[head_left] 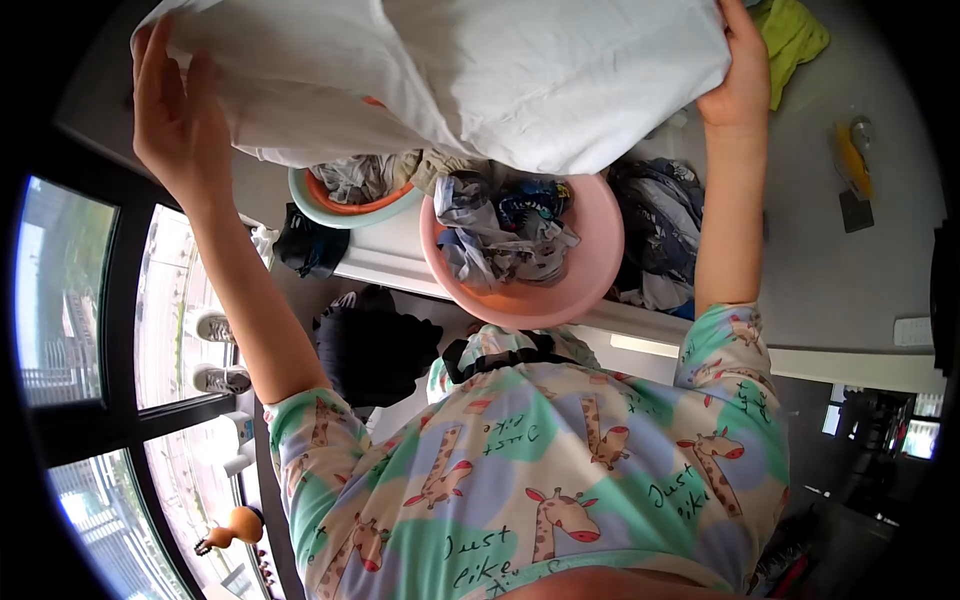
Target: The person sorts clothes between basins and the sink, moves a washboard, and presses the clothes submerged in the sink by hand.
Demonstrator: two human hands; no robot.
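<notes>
A large white cloth [560, 80] is stretched between my two raised hands at the top of the view; its upper part runs out of the picture, so I cannot tell whether it is a garment. My left hand [178, 115] is closed on its left edge. At the opposite edge, my right hand [738, 75] grips it too, fingers partly hidden. Below the cloth stands a pink basin [598, 235] with crumpled grey and dark clothes [490, 240] in it. A pale green basin [345, 215] with an orange rim inside, also holding clothes, is partly covered by the cloth.
Dark printed clothes [660, 225] lie right of the pink basin. A yellow-green cloth [793, 45] is at the upper right. Dark fabric [375, 345] hangs or lies below the ledge. Windows line the left, with shoes [222, 380] and a gourd [245, 525] on the sill.
</notes>
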